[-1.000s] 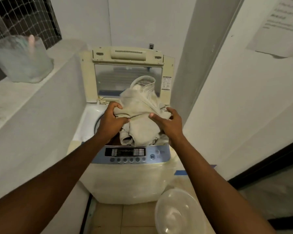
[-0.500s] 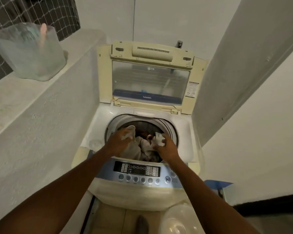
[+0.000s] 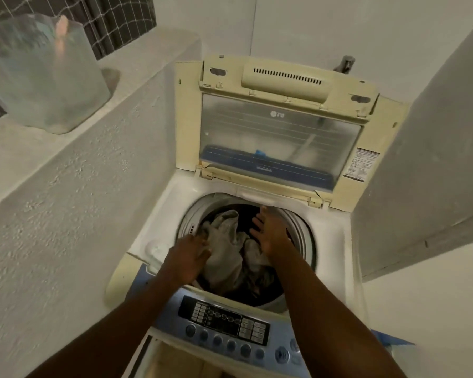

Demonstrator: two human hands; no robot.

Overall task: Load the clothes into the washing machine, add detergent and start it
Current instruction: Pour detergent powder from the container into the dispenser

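A top-loading washing machine [image 3: 159,214] stands with its lid [image 3: 279,137] raised upright. A pale grey garment [image 3: 224,241] lies crumpled in the drum [image 3: 303,236] on top of darker clothes. My left hand [image 3: 187,257] rests flat on the garment's near left side, fingers extended. At the far right of the drum opening my right hand [image 3: 271,233] hovers with fingers spread, holding nothing. The blue control panel [image 3: 224,320] with its buttons runs along the near edge, between my forearms.
A translucent plastic container [image 3: 44,75] sits on the concrete ledge [image 3: 25,159] to the left. A grey wall pillar [image 3: 421,159] stands close on the machine's right. A tap [image 3: 344,64] shows behind the lid.
The grey garment went from held above the machine down into the drum. Both hands let go of it and now lie open over the clothes. The camera moved closer.
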